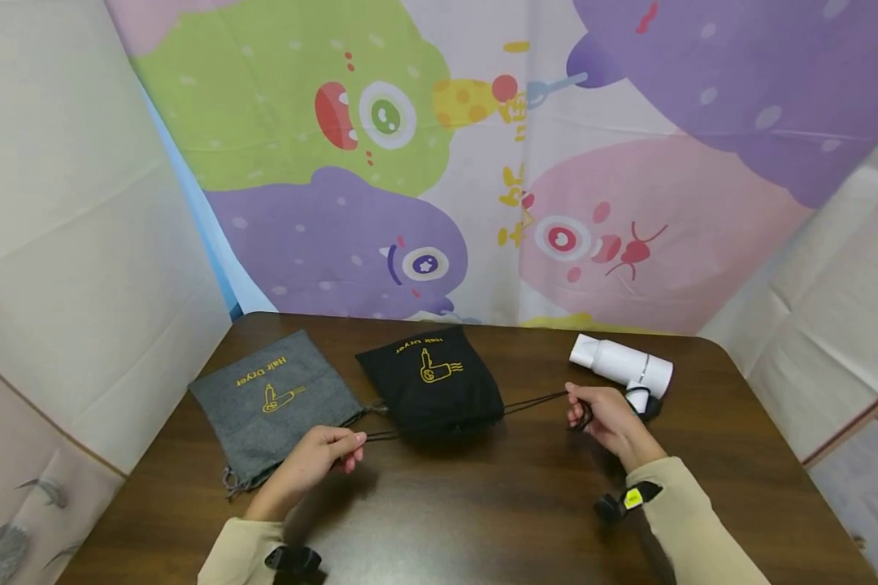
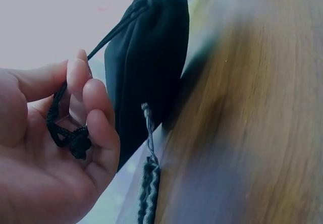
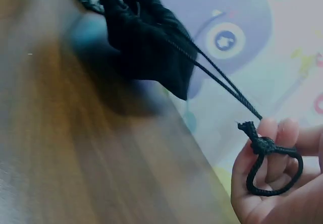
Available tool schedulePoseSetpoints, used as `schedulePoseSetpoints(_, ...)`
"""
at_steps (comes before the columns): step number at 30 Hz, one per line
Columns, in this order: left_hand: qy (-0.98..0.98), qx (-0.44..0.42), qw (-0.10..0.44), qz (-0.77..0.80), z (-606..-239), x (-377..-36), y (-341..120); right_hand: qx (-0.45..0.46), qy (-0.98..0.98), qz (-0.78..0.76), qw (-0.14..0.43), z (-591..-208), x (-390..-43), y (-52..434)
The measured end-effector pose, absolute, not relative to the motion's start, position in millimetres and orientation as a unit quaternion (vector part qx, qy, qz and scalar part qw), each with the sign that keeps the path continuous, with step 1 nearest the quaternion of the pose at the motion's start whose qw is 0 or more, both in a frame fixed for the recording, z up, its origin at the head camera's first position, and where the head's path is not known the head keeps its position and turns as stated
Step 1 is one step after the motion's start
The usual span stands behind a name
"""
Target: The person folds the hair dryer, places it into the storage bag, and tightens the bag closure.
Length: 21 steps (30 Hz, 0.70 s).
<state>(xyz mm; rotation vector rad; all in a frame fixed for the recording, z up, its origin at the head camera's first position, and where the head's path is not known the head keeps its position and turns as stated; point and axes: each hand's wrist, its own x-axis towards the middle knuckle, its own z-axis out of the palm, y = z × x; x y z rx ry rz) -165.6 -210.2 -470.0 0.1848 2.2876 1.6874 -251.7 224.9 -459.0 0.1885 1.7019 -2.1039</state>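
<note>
While the left hand [image 1: 320, 457] pinches one black drawstring [image 1: 383, 435], the right hand [image 1: 609, 418] pinches another, both cords stretched from the black pouch [image 1: 442, 400] between them. Just beside it, a gray pouch [image 1: 278, 418] lies on the counter [image 1: 454, 512]; a white hair dryer [image 1: 620, 362] rests near the right hand.

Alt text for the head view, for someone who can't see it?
A person's left hand and right hand hold drawstrings extending from opposite sides of a black Hair Dryer bag. On the dark wooden table, a gray Hair Dryer bag lies left; a white hair dryer, right.
</note>
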Motion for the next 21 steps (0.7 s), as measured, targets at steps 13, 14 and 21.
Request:
schedulePoseSetpoints(13,0.794,0.028,0.13,0.593,-470,-164,-215,0.119,0.552,-0.807,0.173,-454,-260,251)
schedulePoseSetpoints(14,0.793,0.03,0.123,0.596,-471,-165,-213,0.115,0.558,-0.804,0.172,-455,-260,251)
schedulePoseSetpoints(21,0.796,0.052,0.096,0.596,-477,-169,-199,0.08,0.611,-0.77,0.166,-457,-261,241)
